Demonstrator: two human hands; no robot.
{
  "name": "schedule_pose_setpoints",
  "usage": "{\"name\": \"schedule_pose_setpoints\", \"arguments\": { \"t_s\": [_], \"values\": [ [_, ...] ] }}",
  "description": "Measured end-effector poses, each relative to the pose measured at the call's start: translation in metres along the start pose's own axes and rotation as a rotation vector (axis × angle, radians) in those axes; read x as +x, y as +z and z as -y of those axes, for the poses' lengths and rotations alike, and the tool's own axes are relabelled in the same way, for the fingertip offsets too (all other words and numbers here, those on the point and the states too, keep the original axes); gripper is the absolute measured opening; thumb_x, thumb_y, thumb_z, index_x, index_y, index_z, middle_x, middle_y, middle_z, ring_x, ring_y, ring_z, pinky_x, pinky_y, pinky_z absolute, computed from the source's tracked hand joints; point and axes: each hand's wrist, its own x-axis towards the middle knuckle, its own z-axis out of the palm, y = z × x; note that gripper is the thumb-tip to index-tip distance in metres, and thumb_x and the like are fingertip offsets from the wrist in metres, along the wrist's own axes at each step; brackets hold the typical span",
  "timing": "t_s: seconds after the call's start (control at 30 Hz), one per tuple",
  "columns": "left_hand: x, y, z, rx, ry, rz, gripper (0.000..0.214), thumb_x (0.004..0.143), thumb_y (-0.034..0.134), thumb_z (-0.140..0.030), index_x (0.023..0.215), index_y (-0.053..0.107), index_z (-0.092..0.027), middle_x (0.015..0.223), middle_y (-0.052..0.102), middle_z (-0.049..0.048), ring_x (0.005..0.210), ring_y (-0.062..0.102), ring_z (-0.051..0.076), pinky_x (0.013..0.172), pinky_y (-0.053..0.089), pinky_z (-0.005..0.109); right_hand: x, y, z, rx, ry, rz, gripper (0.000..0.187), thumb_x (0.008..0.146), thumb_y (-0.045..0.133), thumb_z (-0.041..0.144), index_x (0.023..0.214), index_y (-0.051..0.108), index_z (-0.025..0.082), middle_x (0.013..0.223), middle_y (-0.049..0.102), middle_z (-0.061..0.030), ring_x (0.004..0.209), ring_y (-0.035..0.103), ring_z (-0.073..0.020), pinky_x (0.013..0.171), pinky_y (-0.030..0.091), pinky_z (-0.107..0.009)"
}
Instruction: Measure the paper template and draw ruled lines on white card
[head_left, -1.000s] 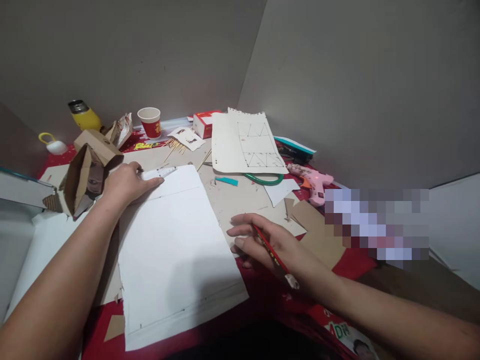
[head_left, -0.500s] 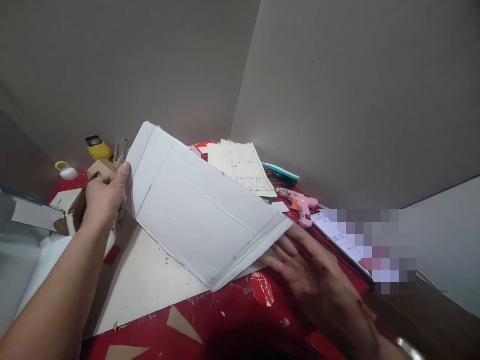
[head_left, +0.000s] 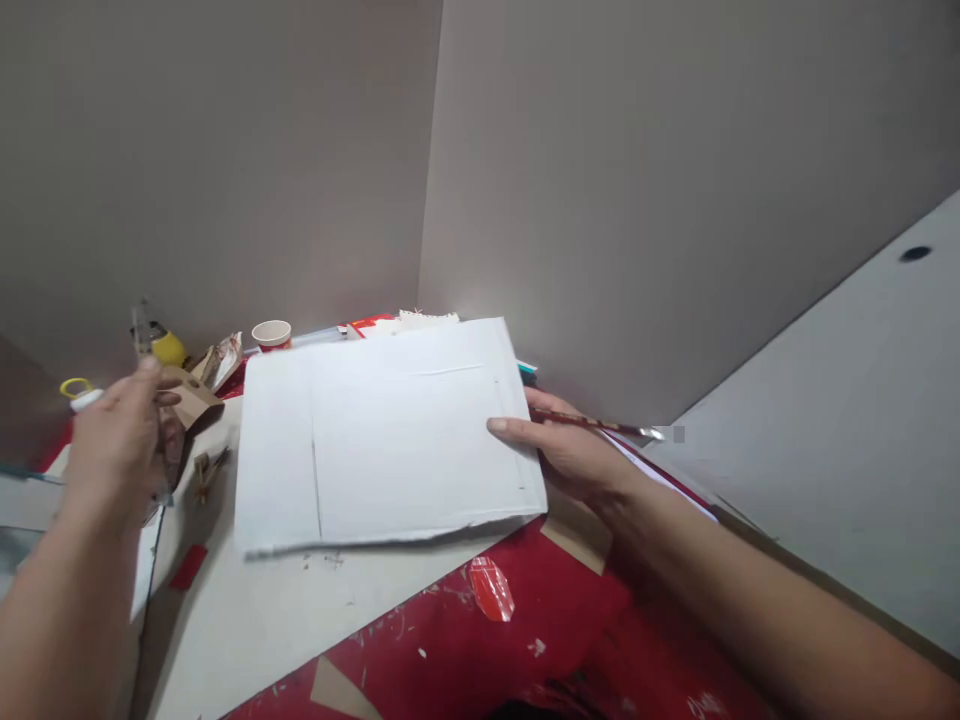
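Observation:
My right hand (head_left: pixel 566 445) grips the right edge of a white board (head_left: pixel 405 450), thumb on top and fingers behind. A slim dark red pencil-like stick (head_left: pixel 600 424) with a shiny end is also held in that hand, pointing right. Pencil lines run across the board, which is tilted over the table. Off to the left, my left hand (head_left: pixel 120 440) is apart from the board, blurred, with its fingers closed on a clear strip that looks like a ruler (head_left: pixel 140 328).
A larger white sheet (head_left: pixel 247 620) lies on the red table cover (head_left: pixel 420 650). Behind stand a paper cup (head_left: pixel 271 335) and a yellow bottle (head_left: pixel 168 346). Cardboard scraps (head_left: pixel 341 690) and a shiny red wrapper (head_left: pixel 491 588) lie in front. Grey walls rise close behind.
My left hand has let go of the board and moved left with the clear strip. My right hand now grips the board's right edge, and the board has turned more level.

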Motion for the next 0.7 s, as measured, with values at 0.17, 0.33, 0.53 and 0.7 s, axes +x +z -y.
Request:
{"name": "schedule_pose_setpoints", "arguments": {
  "t_s": [0.17, 0.33, 0.53, 0.7],
  "values": [
    [-0.014, -0.012, -0.02, -0.32, -0.022, 0.08, 0.028, 0.063, 0.083, -0.034, 0.083, 0.071, -0.018, 0.068, 0.06, -0.0036, 0.057, 0.045, 0.008, 0.05, 0.034, 0.02, 0.042, 0.001, 0.008, -0.068, 0.177, 0.226, 0.04, 0.061, 0.082, 0.026, 0.099, 0.073, 0.017, 0.087, 0.077, -0.0066, 0.07, 0.072, -0.0211, 0.063, 0.058, -0.034],
    [-0.03, 0.006, -0.02, -0.101, 0.021, 0.436, 0.038, 0.063, 0.08, -0.04, 0.095, 0.074, -0.022, 0.087, 0.069, 0.0026, 0.076, 0.058, 0.016, 0.059, 0.044, 0.025, 0.086, 0.033, -0.005, -0.181, 0.245, 0.429, 0.037, 0.062, 0.081, 0.024, 0.098, 0.075, 0.02, 0.091, 0.077, -0.0077, 0.074, 0.071, -0.0218, 0.064, 0.059, -0.035],
    [-0.026, 0.029, 0.003, 0.051, -0.103, 0.629, 0.03, 0.064, 0.074, -0.042, 0.082, 0.067, -0.019, 0.06, 0.06, -0.0024, 0.055, 0.047, 0.012, 0.048, 0.034, 0.023, 0.146, 0.067, -0.032, -0.559, -0.167, 0.595, 0.032, 0.085, 0.059, 0.035, 0.106, 0.074, 0.016, 0.096, 0.076, -0.0085, 0.081, 0.069, -0.0192, 0.07, 0.055, -0.031],
    [-0.019, 0.035, 0.026, 0.069, -0.23, 0.748, 0.037, 0.063, 0.075, -0.047, 0.084, 0.065, -0.018, 0.061, 0.059, -0.0026, 0.053, 0.047, 0.012, 0.045, 0.035, 0.022, 0.177, 0.086, -0.053, -0.645, -0.381, 0.61, 0.033, 0.083, 0.059, 0.026, 0.11, 0.072, 0.011, 0.087, 0.071, -0.006, 0.079, 0.062, -0.0178, 0.077, 0.049, -0.031]
  ]
}}
